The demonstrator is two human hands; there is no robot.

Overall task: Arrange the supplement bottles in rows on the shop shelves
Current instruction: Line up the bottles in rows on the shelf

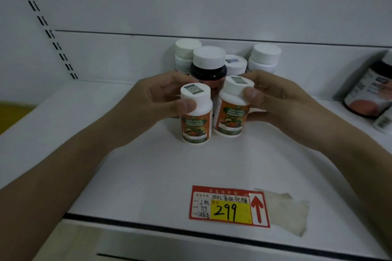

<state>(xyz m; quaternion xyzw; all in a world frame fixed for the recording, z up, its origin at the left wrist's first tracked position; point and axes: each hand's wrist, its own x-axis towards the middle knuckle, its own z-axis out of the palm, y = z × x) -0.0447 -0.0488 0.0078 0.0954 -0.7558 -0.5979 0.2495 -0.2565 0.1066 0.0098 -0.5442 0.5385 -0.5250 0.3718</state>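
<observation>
Two white bottles with orange labels and white caps stand side by side on the white shelf (148, 176). My left hand (157, 99) grips the left bottle (196, 121) by its cap. My right hand (275, 99) grips the right bottle (231, 112), which leans slightly to the right. Right behind them stands a dark bottle with a white cap (209, 65), flanked by three white-capped bottles: one at the back left (186, 53), one in the middle (235, 64), one at the back right (265, 57). My fingers hide their lower parts.
A dark bottle with an orange-red label (369, 93) leans at the right edge, with a small white bottle (384, 122) below it. A red and yellow price tag reading 299 (229, 206) is stuck near the shelf's front edge beside a strip of tape (286, 210). A slotted upright (42, 19) runs at the left.
</observation>
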